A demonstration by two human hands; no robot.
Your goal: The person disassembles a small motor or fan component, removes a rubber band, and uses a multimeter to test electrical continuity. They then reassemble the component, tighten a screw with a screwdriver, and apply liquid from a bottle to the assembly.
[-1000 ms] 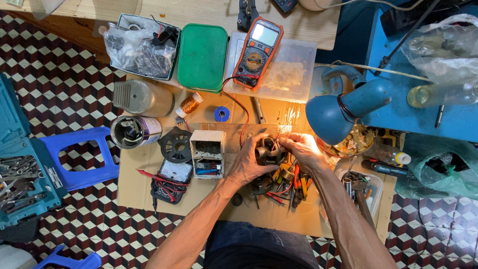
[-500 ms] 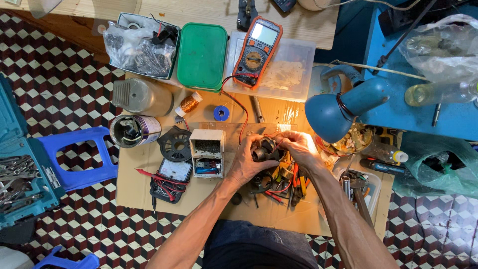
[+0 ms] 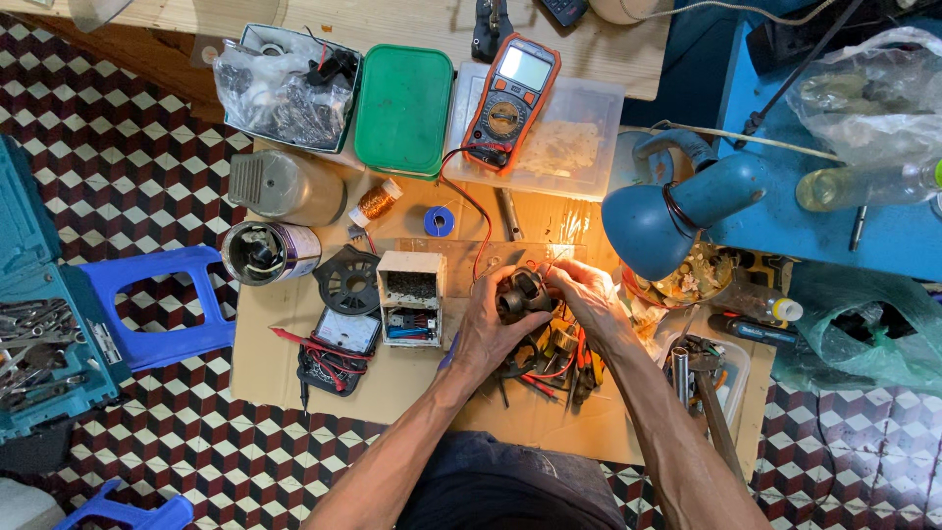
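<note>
Both hands up over the lamplit cardboard, left hand (image 3: 488, 334) cupping the dark motor part (image 3: 522, 292) in a closed grip, right hand (image 3: 589, 294) pinching its edge — one slip and it could drop into the pliers (image 3: 569, 358) below.

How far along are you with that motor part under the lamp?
Done: casing lies aside and motor body is off. In hand: left hand and right hand grip the dark motor part. Left: nothing reassembled; pliers and multimeter lie unused.
</note>
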